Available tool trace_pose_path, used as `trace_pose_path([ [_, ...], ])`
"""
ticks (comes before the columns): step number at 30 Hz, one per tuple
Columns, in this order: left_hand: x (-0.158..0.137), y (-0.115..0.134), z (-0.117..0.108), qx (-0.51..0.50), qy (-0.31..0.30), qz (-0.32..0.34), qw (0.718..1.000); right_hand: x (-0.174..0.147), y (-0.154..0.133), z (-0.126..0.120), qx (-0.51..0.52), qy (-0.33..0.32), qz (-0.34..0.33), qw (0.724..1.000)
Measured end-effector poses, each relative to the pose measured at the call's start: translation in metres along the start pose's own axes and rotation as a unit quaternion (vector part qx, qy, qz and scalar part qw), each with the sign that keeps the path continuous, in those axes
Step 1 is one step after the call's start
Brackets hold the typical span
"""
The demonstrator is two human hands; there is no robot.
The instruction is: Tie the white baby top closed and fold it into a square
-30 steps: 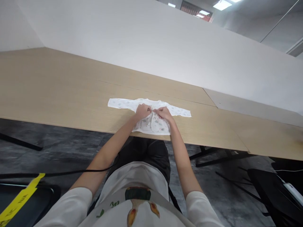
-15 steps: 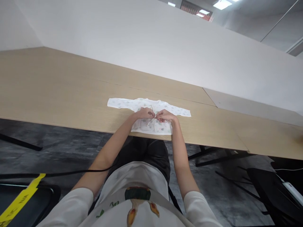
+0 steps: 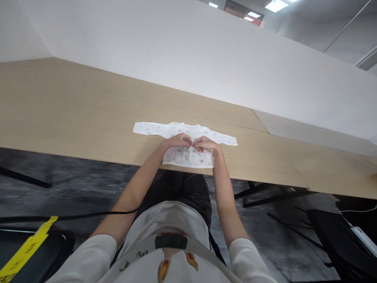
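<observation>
A small white baby shirt (image 3: 176, 156) with a faint print lies spread on the table, its long sleeves stretched out to both sides and its hem near the front edge. Over the middle of its front, my left hand (image 3: 180, 140) pinches the shirt's front opening. My right hand (image 3: 204, 144) is closed on the same opening from the other side, fingertips almost touching those of the left. What exactly sits between the fingertips, a fastener or a fold, is too small to tell. Below the hands, the front edge of the shirt curves and lifts slightly.
The light wooden table (image 3: 73, 106) runs along a tall white partition (image 3: 176, 51). At the lower left, a dark chair (image 3: 55, 251) stands by a black strap with a yellow tag (image 3: 26, 251). Another black chair (image 3: 326, 236) at right bears a white device (image 3: 363, 237).
My left hand has shifted very slightly up and left. The shirt's front edge below the hands now curves more to the left. My right hand has barely moved.
</observation>
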State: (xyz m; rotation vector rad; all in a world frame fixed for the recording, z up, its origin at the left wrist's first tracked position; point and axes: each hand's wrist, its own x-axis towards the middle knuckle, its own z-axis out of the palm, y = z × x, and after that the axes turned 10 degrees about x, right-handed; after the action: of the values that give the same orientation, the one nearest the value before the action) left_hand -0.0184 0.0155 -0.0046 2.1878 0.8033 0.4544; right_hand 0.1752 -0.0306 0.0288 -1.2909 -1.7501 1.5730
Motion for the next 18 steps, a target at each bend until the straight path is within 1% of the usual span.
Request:
trace_pose_path([
  [6,0.001,-0.004,0.0,-0.021,-0.003,-0.001,1.0,0.002,0.003,-0.001,0.022,-0.013,0.004,1.0],
  [10,-0.001,0.001,0.001,-0.037,0.005,-0.009,0.999,0.005,0.006,-0.002,0.008,-0.016,0.002,1.0],
  [15,-0.003,0.005,0.001,-0.011,0.043,-0.024,0.999,0.01,0.008,0.0,0.014,-0.018,0.001,1.0],
  [18,-0.001,0.0,0.002,-0.013,0.035,-0.01,0.999,0.01,0.007,0.002,0.003,-0.011,0.003,1.0],
])
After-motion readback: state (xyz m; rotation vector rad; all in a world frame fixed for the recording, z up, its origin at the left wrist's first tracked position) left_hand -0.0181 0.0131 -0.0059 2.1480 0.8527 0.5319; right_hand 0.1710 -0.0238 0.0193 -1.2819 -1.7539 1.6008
